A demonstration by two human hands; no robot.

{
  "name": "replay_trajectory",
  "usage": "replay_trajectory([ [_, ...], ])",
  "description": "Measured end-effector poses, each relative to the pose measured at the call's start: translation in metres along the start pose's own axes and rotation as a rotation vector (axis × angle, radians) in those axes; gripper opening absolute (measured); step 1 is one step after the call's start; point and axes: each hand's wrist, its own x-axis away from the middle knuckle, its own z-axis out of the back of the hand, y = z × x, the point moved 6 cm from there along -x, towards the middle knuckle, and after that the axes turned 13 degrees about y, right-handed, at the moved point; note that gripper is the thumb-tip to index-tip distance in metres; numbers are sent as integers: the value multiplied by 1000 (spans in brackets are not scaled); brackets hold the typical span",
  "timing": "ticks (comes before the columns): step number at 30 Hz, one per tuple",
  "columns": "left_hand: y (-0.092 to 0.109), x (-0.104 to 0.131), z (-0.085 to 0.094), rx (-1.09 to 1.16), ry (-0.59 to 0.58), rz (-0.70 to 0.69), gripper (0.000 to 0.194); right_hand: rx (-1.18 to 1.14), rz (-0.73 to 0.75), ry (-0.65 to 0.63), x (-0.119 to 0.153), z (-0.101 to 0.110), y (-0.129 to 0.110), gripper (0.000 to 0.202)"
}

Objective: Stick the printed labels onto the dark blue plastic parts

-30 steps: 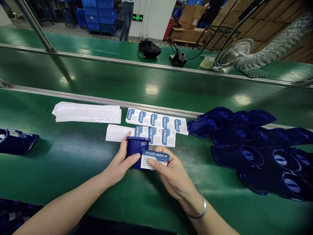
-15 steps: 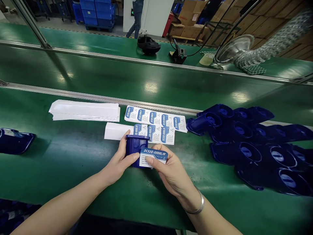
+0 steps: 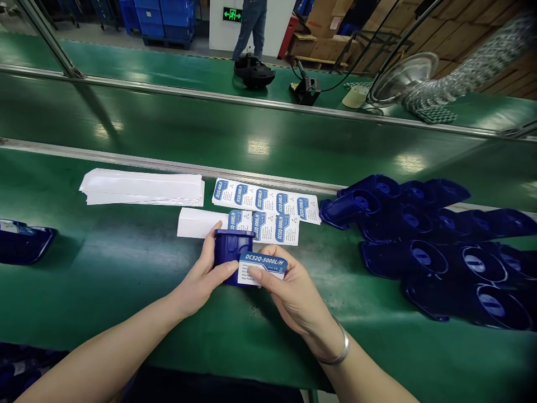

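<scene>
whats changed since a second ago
In the background, the person in jeans has moved right, from left of the green exit sign to right of it. Nothing was taken up or let go: the left hand keeps its grip on the blue part, the right hand on the label.

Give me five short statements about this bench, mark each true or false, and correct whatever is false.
1. The right hand holds a label headed DC52Q-5000L/H. True.
2. The left hand holds scissors. False: it holds a blue part.
3. The silver bangle is worn on the left side. False: it is worn on the right.
4. White sheets lie left of the upper row of printed labels. True.
5. The exit sign shows red. False: it shows green.
</scene>
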Motion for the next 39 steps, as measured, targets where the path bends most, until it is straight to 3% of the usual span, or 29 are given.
replay_trajectory([
  [16, 3, 1, 0, 4, 4, -2, 85, -1, -23, 0, 1, -1, 0, 36],
  [21, 3, 1, -2, -5, -46, 2, 90, -6, -21, -3, 2, 0, -1, 37],
  [39, 2, 1, 0, 22, -35, -7, 79, 41, -18, 21, 1, 1, -1, 42],
])
